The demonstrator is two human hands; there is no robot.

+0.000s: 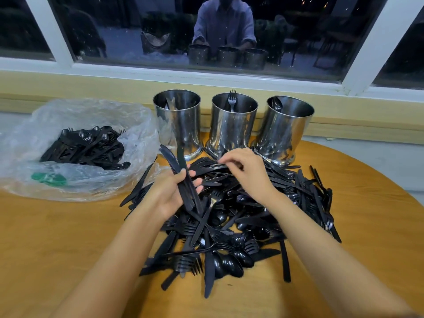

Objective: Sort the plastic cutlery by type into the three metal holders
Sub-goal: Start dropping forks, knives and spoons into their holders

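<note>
Gripping a bundle of knives [183, 180] in the curled left hand [171, 193], probably to drop together into the far left holder [177, 125] already containing a knife, while pinching another piece [212, 167] with the right hand [247, 173] at the far edge of the pile [241, 221].

Three metal holders are standing in a row at the back of the bench [68, 226], just before the window [298, 31]: the left holder [181, 129] is containing a knife [171, 103], the middle holder [231, 131] a fork [232, 99], the right holder [282, 134] a spoon [276, 103]. A pile of cutlery [241, 226] is lying in front of them, touching their bases. A plastic bag [137, 125] with more cutlery inside is sitting to the left. Over the pile, the left hand [169, 191] is gripping a bundle of knives [183, 180]; to its right, the right hand [247, 173] is pinching a loose piece [206, 167] at the pile's far edge.
</note>
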